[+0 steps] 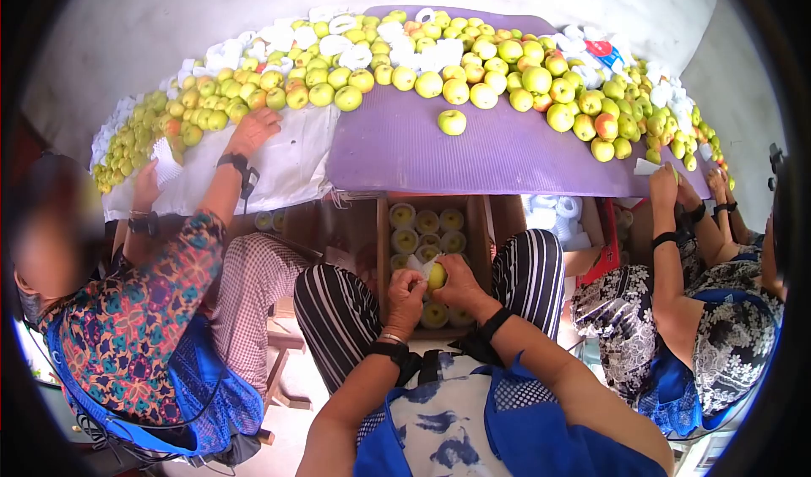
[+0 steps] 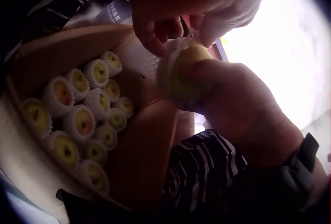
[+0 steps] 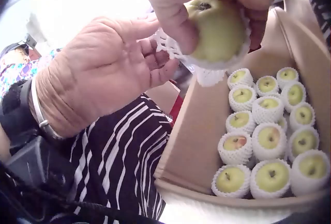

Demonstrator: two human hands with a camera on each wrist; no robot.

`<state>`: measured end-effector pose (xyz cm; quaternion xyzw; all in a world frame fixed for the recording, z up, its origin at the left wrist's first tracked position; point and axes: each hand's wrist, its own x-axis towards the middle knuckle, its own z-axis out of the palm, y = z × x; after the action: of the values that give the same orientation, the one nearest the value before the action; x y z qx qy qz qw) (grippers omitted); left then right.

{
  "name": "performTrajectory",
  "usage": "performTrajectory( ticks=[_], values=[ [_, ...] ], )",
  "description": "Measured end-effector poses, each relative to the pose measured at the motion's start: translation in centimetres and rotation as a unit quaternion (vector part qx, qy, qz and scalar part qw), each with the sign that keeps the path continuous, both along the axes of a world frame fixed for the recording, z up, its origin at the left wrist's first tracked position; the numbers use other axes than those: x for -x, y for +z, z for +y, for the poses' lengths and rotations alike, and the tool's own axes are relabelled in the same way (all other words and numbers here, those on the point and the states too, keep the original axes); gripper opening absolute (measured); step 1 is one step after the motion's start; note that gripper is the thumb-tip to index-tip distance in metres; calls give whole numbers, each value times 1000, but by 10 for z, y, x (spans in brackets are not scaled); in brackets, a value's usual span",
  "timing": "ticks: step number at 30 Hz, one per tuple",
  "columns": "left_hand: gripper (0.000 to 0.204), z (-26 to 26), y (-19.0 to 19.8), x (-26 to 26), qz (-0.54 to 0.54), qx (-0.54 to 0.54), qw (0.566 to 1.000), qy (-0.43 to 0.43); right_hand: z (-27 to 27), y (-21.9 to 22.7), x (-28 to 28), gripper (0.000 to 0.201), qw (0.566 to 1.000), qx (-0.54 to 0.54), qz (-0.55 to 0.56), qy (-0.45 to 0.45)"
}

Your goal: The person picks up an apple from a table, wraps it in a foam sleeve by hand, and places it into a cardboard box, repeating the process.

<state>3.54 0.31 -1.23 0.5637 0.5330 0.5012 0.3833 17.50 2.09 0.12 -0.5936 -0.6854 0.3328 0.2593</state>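
My two hands meet around a single apple (image 3: 220, 35), at the centre of the head view and near the top of the right wrist view. My right hand (image 1: 463, 287) grips the fruit from above, thumb on one flank and fingers on the other; my left hand (image 1: 404, 301) pinches the edge of a white foam net (image 3: 166, 43) that covers only part of the apple. The governing relation, as I judge it, is that of fruit to net: the apple lies to the right of my left hand in the head view, and the net's loose edge reaches toward that hand. The apple is nearly round; in the right wrist view its dimpled end faces the upper edge of the frame, and the net wraps its lower side. My right hand is the nearer to the fruit, touching its skin directly, whereas my left appears to touch the net alone. A cardboard box (image 3: 183, 136), between my knees in the head view, lies beneath both hands, at the right of the right wrist view; in it, netted apples (image 3: 272, 177) stand in rows. How high the hands are above these I cannot tell. Across the upper part of the head view, a heap of apples (image 1: 348, 98) borders a purple mat (image 1: 380, 152).
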Motion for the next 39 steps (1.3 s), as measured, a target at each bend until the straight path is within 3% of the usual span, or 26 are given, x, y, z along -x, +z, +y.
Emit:
performTrajectory(
  ticks=[5, 7, 8, 11, 14, 15, 17, 18, 20, 23, 27, 30, 32, 39],
  values=[
    [18, 1, -5, 1, 57, -50, 997, -4, 0, -6, 1, 61, 991, -120, -31, 45],
    [32, 0, 4, 1, -70, 108, 992, -9, -1, 5, 2, 60, 990, -117, -34, 64],
    [32, 1, -4, 1, -70, 108, 992, -9, -2, 9, 3, 60, 989, -115, -36, 84],
    [44, 5, -23, 3, 16, 43, 999, 16, -2, 7, 6, 67, 982, -151, -11, 113],
    [40, 6, 3, 11, -201, 257, 945, -30, -4, 15, 4, 65, 984, -141, 82, 74],
    [40, 7, 5, 12, -202, 257, 945, -29, -2, 13, 2, 65, 984, -142, 82, 75],
    [38, 8, 7, 13, -363, 257, 896, 8, 4, 2, -3, 51, 945, 12, 326, -6],
    [38, 8, 8, 13, -363, 257, 896, 8, 5, -6, -5, 51, 945, 12, 326, -5],
    [35, 8, 9, 13, -405, 243, 881, 29, 5, -21, -7, 29, 928, 80, 353, -88],
    [35, 7, 2, 12, -398, 243, 884, 17, 4, -2, -2, 15, 900, 118, 404, -114],
    [35, 6, -2, 10, -390, 243, 888, 6, 7, -15, -5, 11, 899, 138, 396, -123],
    [36, 5, -3, 9, -372, 235, 898, 12, 7, -21, -5, 7, 913, 136, 364, -128],
    [36, 4, -2, 8, -361, 231, 902, 53, 5, -26, -4, 5, 962, 33, 260, -79],
    [35, 3, 2, 7, -345, 214, 913, 41, 4, 4, -4, 28, 921, 123, 366, -48]
  ],
)
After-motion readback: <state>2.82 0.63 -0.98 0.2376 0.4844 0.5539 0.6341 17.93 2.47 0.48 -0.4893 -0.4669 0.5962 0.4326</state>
